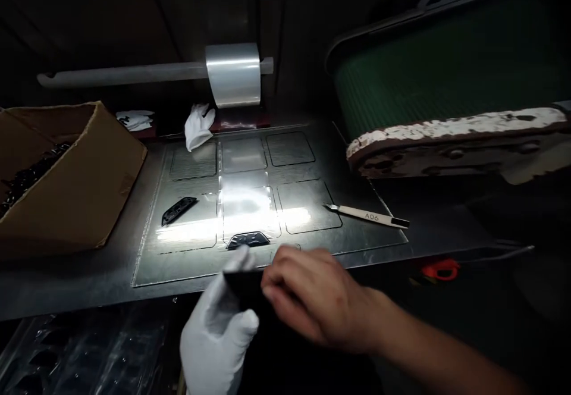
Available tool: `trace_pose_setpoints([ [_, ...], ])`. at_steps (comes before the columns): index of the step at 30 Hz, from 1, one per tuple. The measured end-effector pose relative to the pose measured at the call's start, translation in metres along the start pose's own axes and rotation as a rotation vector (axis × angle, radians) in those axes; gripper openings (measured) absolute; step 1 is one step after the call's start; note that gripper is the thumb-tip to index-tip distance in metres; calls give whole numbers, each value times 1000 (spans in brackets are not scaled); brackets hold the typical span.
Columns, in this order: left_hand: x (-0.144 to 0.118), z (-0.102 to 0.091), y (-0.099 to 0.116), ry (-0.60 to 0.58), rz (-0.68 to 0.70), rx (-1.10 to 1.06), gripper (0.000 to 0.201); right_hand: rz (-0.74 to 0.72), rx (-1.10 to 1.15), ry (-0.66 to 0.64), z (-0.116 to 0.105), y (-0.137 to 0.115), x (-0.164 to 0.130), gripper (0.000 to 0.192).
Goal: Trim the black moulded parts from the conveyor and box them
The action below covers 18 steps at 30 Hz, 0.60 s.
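Observation:
My left hand point(218, 329), in a white glove, holds a black plastic part point(244, 285) between its thumb and fingers, close to the front edge of the bench. My right hand point(312, 294) is bare, its fingers curled closed at the right side of that part. The part's lower outline merges with the dark background. Just beyond my hands, a black trapezoid-shaped piece point(248, 240) lies on the clear sheet point(294, 204). A similar black piece point(178, 210) rests farther left. To the right lies a pale-handled blade tool point(368, 214) marked A06.
A cardboard box point(111, 181) of black parts stands left. Behind are a film roll point(234, 74) on a bar and a crumpled white glove point(198, 126). A green conveyor belt point(428, 74) juts in at right. Orange-handled scissors point(441, 270) and plastic-wrapped trays point(89, 353) sit lower.

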<state>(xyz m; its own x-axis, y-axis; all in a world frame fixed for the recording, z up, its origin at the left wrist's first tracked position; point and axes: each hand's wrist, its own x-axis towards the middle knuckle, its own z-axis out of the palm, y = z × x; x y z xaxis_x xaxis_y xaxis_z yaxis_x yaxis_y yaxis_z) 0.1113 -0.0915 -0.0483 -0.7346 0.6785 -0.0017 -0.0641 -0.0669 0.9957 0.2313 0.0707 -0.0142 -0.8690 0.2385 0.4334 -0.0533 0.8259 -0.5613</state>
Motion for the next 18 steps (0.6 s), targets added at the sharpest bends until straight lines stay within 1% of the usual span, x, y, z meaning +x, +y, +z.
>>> trace_pose_setpoints([
  [2,23,-7,5,134,256,125,44,19,-205,-74,-8,20,23,21],
  [3,35,-11,7,207,376,218,44,33,-318,-138,-11,29,36,23],
  [4,47,-16,8,262,455,319,42,45,-415,-214,-12,36,47,25],
  [5,58,-20,9,288,486,408,40,49,-485,-294,-12,42,58,26],
  [7,73,-27,7,282,464,512,36,55,-561,-423,-8,49,73,25],
  [10,77,-33,4,236,453,575,33,72,-596,-510,2,52,85,22],
  [12,75,-34,3,242,452,594,31,102,-581,-529,4,54,84,22],
  [14,74,-36,4,205,432,643,30,137,-519,-489,0,57,77,23],
  [15,75,-37,5,152,432,700,31,154,-482,-432,-4,60,71,25],
  [16,77,-38,6,73,448,777,31,170,-448,-361,-10,62,64,27],
  [18,81,-39,8,-131,519,929,30,184,-401,-246,-20,64,49,31],
])
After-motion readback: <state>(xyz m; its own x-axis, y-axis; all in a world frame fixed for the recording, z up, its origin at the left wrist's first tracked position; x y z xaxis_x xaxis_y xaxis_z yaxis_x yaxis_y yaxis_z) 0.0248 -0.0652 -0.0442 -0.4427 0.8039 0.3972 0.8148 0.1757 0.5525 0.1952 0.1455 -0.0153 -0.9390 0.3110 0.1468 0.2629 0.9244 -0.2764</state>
